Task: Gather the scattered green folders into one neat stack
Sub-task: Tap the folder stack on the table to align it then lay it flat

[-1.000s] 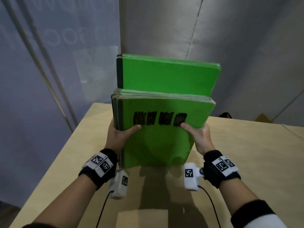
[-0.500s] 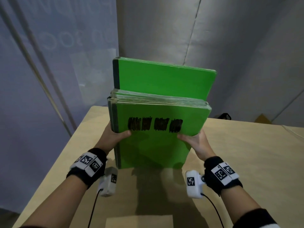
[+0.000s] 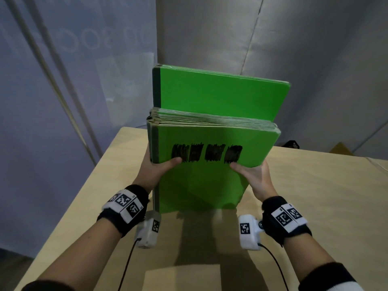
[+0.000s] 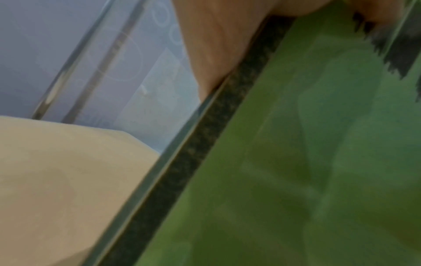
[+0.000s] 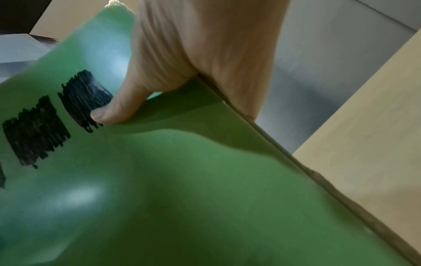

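Head view: in the middle of the frame a thick bundle of green folders (image 3: 210, 164) stands on edge on the counter (image 3: 315, 196). The left hand (image 3: 156, 171) grips its dark spine side, thumb curled across the front cover; the right hand (image 3: 254, 178) grips the opposite side, thumb lying just under the black scribbles (image 3: 206, 153). A second group of folders (image 3: 222, 93) rises higher behind the front ones, so the top edges are not level.

Left wrist view: blurred; the palm presses against the dark spine strip (image 4: 205, 144) at upper centre, with pale counter at lower left. The fingers are hidden behind the bundle.

Right wrist view: the thumb (image 5: 118, 108) pinches the front cover beside the scribbles, and the cover bows in a wave below it.

The risk, as I judge it: the grip sits midway up on flexible covers, so loosening to square the tall rear folders could let the bundle fan out, slide or topple on the counter.
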Action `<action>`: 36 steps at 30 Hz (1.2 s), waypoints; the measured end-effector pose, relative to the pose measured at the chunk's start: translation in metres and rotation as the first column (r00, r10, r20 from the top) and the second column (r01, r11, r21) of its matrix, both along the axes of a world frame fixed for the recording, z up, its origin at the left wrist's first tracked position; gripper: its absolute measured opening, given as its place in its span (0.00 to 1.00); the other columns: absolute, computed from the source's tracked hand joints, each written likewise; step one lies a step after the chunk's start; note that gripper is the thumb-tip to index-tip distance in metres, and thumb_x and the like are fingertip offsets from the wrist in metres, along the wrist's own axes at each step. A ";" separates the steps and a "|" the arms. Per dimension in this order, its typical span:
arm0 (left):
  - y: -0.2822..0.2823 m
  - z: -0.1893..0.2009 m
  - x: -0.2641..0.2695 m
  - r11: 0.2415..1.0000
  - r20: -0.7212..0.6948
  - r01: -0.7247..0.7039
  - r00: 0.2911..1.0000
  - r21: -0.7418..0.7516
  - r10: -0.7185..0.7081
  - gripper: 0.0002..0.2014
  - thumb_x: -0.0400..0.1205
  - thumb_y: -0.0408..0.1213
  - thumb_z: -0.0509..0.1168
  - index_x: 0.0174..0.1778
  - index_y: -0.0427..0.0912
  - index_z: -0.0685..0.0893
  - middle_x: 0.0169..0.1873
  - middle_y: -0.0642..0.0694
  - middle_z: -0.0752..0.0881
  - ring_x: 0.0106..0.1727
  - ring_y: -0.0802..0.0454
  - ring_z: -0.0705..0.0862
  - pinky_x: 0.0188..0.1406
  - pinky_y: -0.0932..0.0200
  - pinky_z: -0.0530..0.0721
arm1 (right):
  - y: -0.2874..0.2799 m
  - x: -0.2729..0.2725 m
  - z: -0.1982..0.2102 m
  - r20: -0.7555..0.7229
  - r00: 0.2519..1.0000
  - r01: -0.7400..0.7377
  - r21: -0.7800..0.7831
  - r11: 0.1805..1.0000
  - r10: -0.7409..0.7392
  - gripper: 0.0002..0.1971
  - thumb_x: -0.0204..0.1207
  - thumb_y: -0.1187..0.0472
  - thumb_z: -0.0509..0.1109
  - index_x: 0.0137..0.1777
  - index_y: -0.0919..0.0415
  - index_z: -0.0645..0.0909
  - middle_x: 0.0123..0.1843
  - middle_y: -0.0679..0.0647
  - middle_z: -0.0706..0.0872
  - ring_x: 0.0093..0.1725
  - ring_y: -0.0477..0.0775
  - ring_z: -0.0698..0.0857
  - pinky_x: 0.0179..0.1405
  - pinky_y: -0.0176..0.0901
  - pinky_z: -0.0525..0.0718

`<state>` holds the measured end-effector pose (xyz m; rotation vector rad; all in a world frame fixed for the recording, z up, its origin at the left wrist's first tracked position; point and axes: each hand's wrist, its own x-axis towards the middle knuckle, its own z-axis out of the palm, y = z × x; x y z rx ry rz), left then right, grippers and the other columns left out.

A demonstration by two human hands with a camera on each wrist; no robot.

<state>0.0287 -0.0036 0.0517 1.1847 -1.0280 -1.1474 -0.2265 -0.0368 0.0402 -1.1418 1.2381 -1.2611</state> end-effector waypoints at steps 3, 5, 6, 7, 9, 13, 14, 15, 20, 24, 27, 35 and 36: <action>-0.005 -0.001 -0.003 0.996 0.091 -0.065 0.993 -0.063 0.070 0.28 0.68 0.36 0.76 0.64 0.43 0.76 0.48 0.56 0.84 0.53 0.52 0.86 0.48 0.64 0.89 | 0.001 0.000 0.000 -0.038 0.999 0.009 0.004 1.000 -0.009 0.41 0.48 0.59 0.87 0.64 0.67 0.77 0.50 0.51 0.89 0.50 0.44 0.90 0.45 0.31 0.88; -0.008 0.001 -0.005 0.990 0.125 -0.075 0.988 -0.115 0.090 0.23 0.71 0.30 0.74 0.61 0.45 0.75 0.46 0.59 0.83 0.46 0.65 0.86 0.39 0.74 0.87 | -0.001 -0.001 0.003 -0.041 0.999 0.032 -0.004 0.999 -0.032 0.34 0.56 0.67 0.83 0.65 0.71 0.77 0.50 0.54 0.89 0.49 0.46 0.90 0.44 0.32 0.88; -0.009 0.002 -0.005 0.988 0.125 -0.080 0.988 -0.130 0.096 0.23 0.72 0.29 0.73 0.61 0.45 0.74 0.47 0.59 0.83 0.44 0.68 0.86 0.38 0.75 0.86 | -0.002 -0.002 0.005 -0.042 0.998 0.041 -0.006 0.999 -0.042 0.36 0.56 0.66 0.83 0.66 0.71 0.77 0.52 0.56 0.89 0.52 0.49 0.90 0.47 0.36 0.89; -0.010 0.003 -0.006 0.986 0.120 -0.083 0.988 -0.143 0.101 0.24 0.72 0.29 0.73 0.61 0.46 0.74 0.47 0.59 0.83 0.43 0.70 0.86 0.38 0.75 0.85 | -0.002 -0.003 0.008 -0.046 0.998 0.051 -0.009 0.999 -0.051 0.39 0.53 0.62 0.84 0.66 0.70 0.77 0.54 0.57 0.89 0.53 0.52 0.90 0.51 0.40 0.89; -0.012 0.002 -0.006 0.985 0.116 -0.079 0.988 -0.155 0.098 0.24 0.72 0.29 0.73 0.61 0.47 0.74 0.47 0.60 0.83 0.42 0.73 0.86 0.38 0.76 0.85 | -0.004 -0.004 0.007 -0.051 0.997 0.061 -0.003 0.998 -0.061 0.39 0.53 0.62 0.84 0.67 0.70 0.76 0.55 0.57 0.88 0.53 0.52 0.89 0.54 0.42 0.88; -0.014 -0.007 0.001 0.993 0.105 -0.008 0.994 -0.117 0.021 0.33 0.61 0.50 0.78 0.61 0.50 0.74 0.48 0.62 0.82 0.47 0.69 0.85 0.46 0.69 0.87 | -0.006 -0.004 -0.005 -0.081 0.995 0.066 0.021 0.998 -0.064 0.36 0.60 0.70 0.82 0.69 0.70 0.73 0.58 0.58 0.87 0.55 0.53 0.88 0.62 0.50 0.85; -0.014 -0.011 0.003 0.995 0.119 0.011 0.993 -0.104 0.001 0.41 0.54 0.61 0.78 0.61 0.51 0.74 0.49 0.62 0.82 0.48 0.70 0.85 0.46 0.70 0.87 | -0.007 -0.003 -0.007 -0.097 0.993 0.063 0.020 0.998 -0.061 0.37 0.60 0.70 0.82 0.70 0.70 0.73 0.58 0.58 0.87 0.56 0.54 0.87 0.62 0.50 0.85; -0.014 -0.016 0.005 0.996 0.131 0.024 0.991 -0.089 -0.012 0.48 0.47 0.68 0.76 0.63 0.51 0.74 0.50 0.62 0.83 0.49 0.69 0.85 0.45 0.71 0.86 | -0.007 -0.002 -0.009 -0.108 0.993 0.057 0.019 0.998 -0.055 0.38 0.59 0.71 0.82 0.71 0.69 0.71 0.59 0.58 0.86 0.57 0.54 0.87 0.62 0.49 0.85; -0.010 -0.037 0.012 0.996 0.116 0.083 0.990 0.019 -0.084 0.60 0.44 0.70 0.77 0.72 0.48 0.69 0.55 0.60 0.83 0.53 0.65 0.86 0.48 0.69 0.86 | 0.002 -0.006 -0.028 -0.079 0.997 0.029 0.066 0.997 -0.024 0.37 0.61 0.76 0.79 0.69 0.63 0.69 0.61 0.57 0.84 0.60 0.58 0.84 0.64 0.53 0.82; 0.004 -0.050 0.006 0.984 0.081 0.118 0.988 0.135 -0.129 0.38 0.70 0.45 0.75 0.75 0.47 0.67 0.59 0.52 0.82 0.51 0.61 0.86 0.58 0.58 0.84 | 0.012 -0.008 -0.043 -0.101 0.995 -0.012 0.158 0.987 0.028 0.36 0.62 0.73 0.79 0.70 0.68 0.70 0.58 0.57 0.86 0.56 0.54 0.87 0.58 0.44 0.86; 0.007 -0.056 -0.001 0.986 0.042 0.065 0.996 0.155 -0.072 0.30 0.79 0.28 0.65 0.77 0.40 0.66 0.53 0.53 0.81 0.50 0.56 0.83 0.62 0.50 0.79 | 0.014 -0.010 -0.046 -0.121 0.992 -0.008 0.170 0.985 0.029 0.29 0.66 0.71 0.78 0.67 0.72 0.73 0.53 0.57 0.87 0.48 0.44 0.85 0.38 0.21 0.84; 0.000 -0.064 -0.005 0.981 -0.086 0.076 0.994 0.176 -0.061 0.44 0.53 0.53 0.82 0.65 0.53 0.73 0.48 0.60 0.86 0.50 0.59 0.88 0.48 0.61 0.88 | 0.008 -0.004 -0.043 0.006 1.000 0.027 0.112 0.993 -0.027 0.57 0.42 0.48 0.87 0.74 0.63 0.68 0.65 0.59 0.84 0.62 0.54 0.85 0.67 0.49 0.81; -0.001 -0.064 -0.006 0.982 -0.074 0.057 0.996 0.181 -0.044 0.41 0.55 0.54 0.81 0.64 0.53 0.73 0.48 0.61 0.86 0.50 0.60 0.87 0.52 0.57 0.87 | 0.007 -0.004 -0.045 0.003 1.000 0.026 0.107 0.994 -0.027 0.59 0.40 0.47 0.87 0.75 0.62 0.68 0.66 0.59 0.83 0.63 0.55 0.85 0.67 0.48 0.81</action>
